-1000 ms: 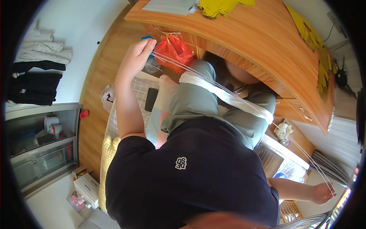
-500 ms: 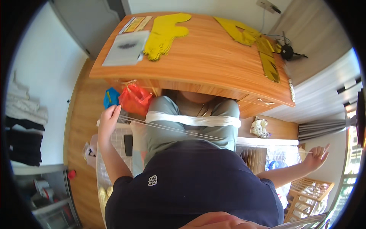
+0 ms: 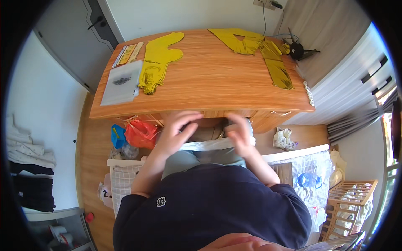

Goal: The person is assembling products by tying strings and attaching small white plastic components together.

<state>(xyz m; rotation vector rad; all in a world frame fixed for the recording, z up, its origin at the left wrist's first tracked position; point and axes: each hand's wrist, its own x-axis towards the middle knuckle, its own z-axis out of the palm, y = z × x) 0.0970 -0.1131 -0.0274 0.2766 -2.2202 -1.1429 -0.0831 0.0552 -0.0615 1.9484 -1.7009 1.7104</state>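
My left hand is raised in front of the desk edge, with its fingers stretched out and the thumb apart. Facing it, my right hand is slightly blurred, its fingers spread and nothing visible in them. Below and between the hands, a white band that looks like many gathered strands runs across both my knees. My right hand partly covers the band's right end. My grey-green trousers show beneath it. Any fine thread in the fingers is too thin to make out.
On the wooden desk lie flat gold foil balloons, another gold foil piece and a clear plastic packet. A red bag hangs below its left side. Right of me are a blue-tinted bottle and a wooden rack.
Both hands have come in from far apart to close together over my knees. The strands stretched from my left hand are no longer seen. The view has shifted, showing the desk lower.
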